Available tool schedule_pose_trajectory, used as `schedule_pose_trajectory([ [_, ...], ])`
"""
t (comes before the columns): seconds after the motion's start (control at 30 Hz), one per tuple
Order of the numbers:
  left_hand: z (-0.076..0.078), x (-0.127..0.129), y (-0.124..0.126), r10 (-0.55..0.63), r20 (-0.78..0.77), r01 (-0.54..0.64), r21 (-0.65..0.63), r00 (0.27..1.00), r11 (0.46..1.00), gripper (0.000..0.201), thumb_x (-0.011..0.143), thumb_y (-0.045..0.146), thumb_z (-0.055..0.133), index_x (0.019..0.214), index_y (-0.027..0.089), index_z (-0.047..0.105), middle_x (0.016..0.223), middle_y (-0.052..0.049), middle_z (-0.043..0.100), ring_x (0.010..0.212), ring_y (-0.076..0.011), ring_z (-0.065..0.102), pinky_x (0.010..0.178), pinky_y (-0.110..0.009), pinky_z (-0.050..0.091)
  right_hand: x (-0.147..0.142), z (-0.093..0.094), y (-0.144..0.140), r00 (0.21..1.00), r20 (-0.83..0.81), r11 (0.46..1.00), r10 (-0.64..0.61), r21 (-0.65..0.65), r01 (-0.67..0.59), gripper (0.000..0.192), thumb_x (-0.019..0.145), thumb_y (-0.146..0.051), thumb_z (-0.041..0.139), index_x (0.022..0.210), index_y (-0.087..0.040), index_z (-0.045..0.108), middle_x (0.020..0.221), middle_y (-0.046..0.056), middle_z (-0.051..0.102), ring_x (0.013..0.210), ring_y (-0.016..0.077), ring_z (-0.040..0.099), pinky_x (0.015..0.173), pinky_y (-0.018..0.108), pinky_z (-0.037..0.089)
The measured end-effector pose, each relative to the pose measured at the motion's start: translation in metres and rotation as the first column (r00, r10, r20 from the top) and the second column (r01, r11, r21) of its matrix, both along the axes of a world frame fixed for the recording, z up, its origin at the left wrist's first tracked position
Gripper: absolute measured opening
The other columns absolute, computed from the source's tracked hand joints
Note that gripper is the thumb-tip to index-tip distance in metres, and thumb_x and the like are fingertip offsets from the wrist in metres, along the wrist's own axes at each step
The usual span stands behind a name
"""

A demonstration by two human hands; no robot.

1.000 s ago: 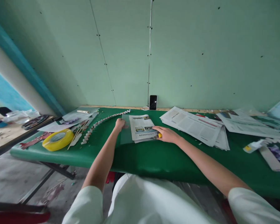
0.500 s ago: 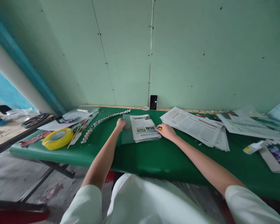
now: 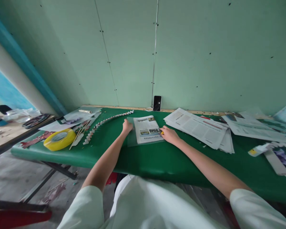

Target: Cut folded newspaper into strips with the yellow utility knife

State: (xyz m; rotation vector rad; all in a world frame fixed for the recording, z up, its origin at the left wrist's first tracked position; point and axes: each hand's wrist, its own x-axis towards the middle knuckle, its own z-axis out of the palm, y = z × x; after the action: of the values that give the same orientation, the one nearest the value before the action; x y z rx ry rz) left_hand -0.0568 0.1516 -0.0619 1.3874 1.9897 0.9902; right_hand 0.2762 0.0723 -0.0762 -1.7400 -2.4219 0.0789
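The folded printed newspaper sheet (image 3: 147,129) lay on a translucent plastic sheet (image 3: 131,140) on the green-covered table (image 3: 157,159), in front of the small black phone (image 3: 157,103) leaning against the wall. The left hand (image 3: 127,127), fingers curled, pressed the plastic just left of the newspaper. The right hand (image 3: 169,135) pinched a small yellow tool (image 3: 161,132) against the newspaper's right edge; this looked like trimming or scoring. The next move would call for a steady hold. Open green surface lay nearer than the newspaper; a spread stack of newspapers (image 3: 200,127) crowded its right.
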Motion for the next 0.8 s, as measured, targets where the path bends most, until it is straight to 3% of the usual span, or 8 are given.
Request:
schedule_pose_trajectory([
  [0.2,-0.001,0.004,0.002,0.001,-0.145,0.002,0.026,0.989,1.0,0.053,0.091,0.006,0.065,0.144,0.008,0.059,0.144,-0.029,0.067,0.136,-0.0392,0.067,0.109,-0.039,0.054,0.0,0.001,-0.001,0.999,-0.042,1.0,0.018,0.004,-0.018,0.036,0.108,-0.029,0.065,0.142,-0.021,0.073,0.133,0.012,0.073,0.099,0.0233,0.076,0.065,0.027,0.05],
  [0.43,-0.002,0.008,0.001,-0.025,-0.358,0.015,-0.03,0.934,0.999,0.056,0.091,0.01,0.062,0.147,0.005,0.058,0.15,-0.032,0.058,0.144,-0.0448,0.056,0.121,-0.05,0.042,0.011,0.006,0.0,0.989,-0.142,0.999,0.033,0.028,-0.03,0.038,0.11,-0.034,0.064,0.145,-0.021,0.073,0.131,0.012,0.074,0.103,0.0242,0.076,0.068,0.026,0.051],
  [0.6,-0.007,0.016,-0.006,-0.075,-0.456,0.047,-0.071,0.887,0.996,0.062,0.099,0.021,0.057,0.16,0.008,0.051,0.163,-0.031,0.05,0.152,-0.046,0.049,0.12,-0.052,0.045,0.016,0.007,0.002,0.994,-0.083,0.997,0.067,-0.022,-0.069,0.046,0.11,-0.031,0.062,0.154,-0.02,0.068,0.133,0.013,0.07,0.081,0.0188,0.071,0.054,0.028,0.044],
  [0.7,-0.012,0.022,-0.015,-0.072,-0.596,0.076,-0.017,0.8,0.997,0.061,0.103,0.032,0.054,0.16,0.01,0.051,0.176,-0.03,0.034,0.167,-0.0471,0.026,0.128,-0.061,0.035,0.016,0.007,0.001,0.995,-0.037,0.994,0.093,-0.048,-0.095,0.047,0.111,-0.03,0.058,0.157,-0.021,0.065,0.133,0.014,0.067,0.074,0.0171,0.068,0.05,0.028,0.04],
  [0.8,-0.013,0.03,-0.021,-0.062,-0.728,0.176,0.081,0.682,0.981,0.062,0.105,0.032,0.051,0.163,0.01,0.048,0.185,-0.025,0.015,0.174,-0.0425,-0.001,0.134,-0.068,0.019,0.014,0.008,0.0,0.996,0.012,0.995,0.089,-0.042,-0.088,0.047,0.11,-0.027,0.058,0.157,-0.024,0.065,0.136,0.014,0.066,0.077,0.0174,0.068,0.05,0.028,0.039],
])
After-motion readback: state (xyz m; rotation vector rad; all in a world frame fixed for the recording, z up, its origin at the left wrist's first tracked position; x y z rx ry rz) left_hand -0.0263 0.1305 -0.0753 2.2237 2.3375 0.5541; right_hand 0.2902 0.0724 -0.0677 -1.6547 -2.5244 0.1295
